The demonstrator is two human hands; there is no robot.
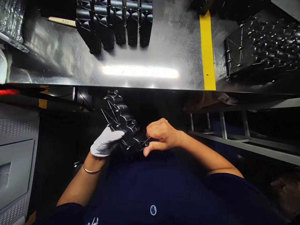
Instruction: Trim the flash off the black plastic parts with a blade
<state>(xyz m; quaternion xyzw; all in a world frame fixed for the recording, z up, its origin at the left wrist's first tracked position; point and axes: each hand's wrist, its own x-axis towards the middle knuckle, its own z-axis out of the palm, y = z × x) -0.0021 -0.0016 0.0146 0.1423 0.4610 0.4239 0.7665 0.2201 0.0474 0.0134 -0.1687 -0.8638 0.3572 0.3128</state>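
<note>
The glossy metal surface (152, 57), crossed by a yellow band (207, 50), carries five black mouldings (132, 26) in a row, a pale strip (62, 21) marked "A35" and, at right, piled black pieces (276, 43); crinkled clear plastic (12, 18) shows at far left. A dimpled grey panel (17, 162) and a grey rail frame (234, 145) flank the person. Before the torso, a black part (125, 117) combines rounded lobes with thin struts. The white-gloved left hand (106, 142) grips it, partly covering it; the bare right hand (161, 136) is curled at its lower end, its hold unclear.
</note>
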